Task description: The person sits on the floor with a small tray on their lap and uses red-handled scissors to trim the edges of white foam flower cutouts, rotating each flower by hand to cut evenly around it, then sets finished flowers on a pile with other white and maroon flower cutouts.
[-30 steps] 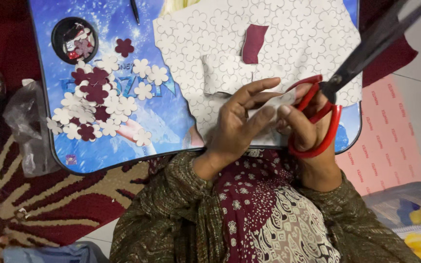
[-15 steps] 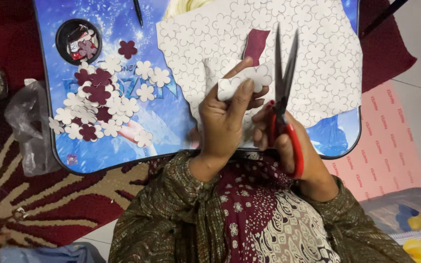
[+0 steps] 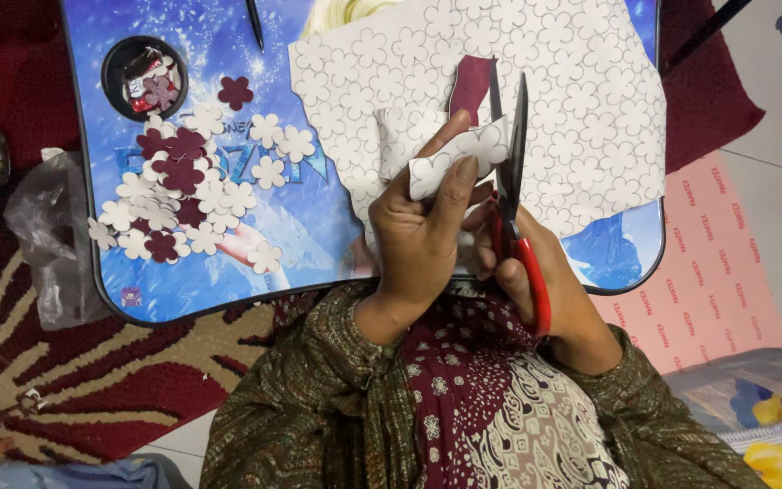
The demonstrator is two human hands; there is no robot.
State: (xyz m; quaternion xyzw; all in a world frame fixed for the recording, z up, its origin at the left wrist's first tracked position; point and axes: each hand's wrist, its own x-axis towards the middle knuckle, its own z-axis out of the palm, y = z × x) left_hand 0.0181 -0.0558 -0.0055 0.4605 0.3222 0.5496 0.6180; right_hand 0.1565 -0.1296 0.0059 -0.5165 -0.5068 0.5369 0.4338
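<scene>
Our left hand (image 3: 423, 240) pinched a paper scrap (image 3: 457, 156) w/ flower outlines, thumb & fingers clamped on it, held above the counter (image 3: 337, 235). Our right hand (image 3: 536, 281) gripped red-handled scissors (image 3: 510, 195), blades up, slightly apart, just right of the scrap. Behind both lay a big sheet (image 3: 581, 100) of outlined flowers w/ a maroon piece (image 3: 471, 86) on it. Left on the counter sat a pile of cut flowers (image 3: 187, 195), white & maroon, plus a round black dish (image 3: 144, 77). A plastic bag (image 3: 52, 240) lay off the counter's left edge on a rug (image 3: 92, 371).
</scene>
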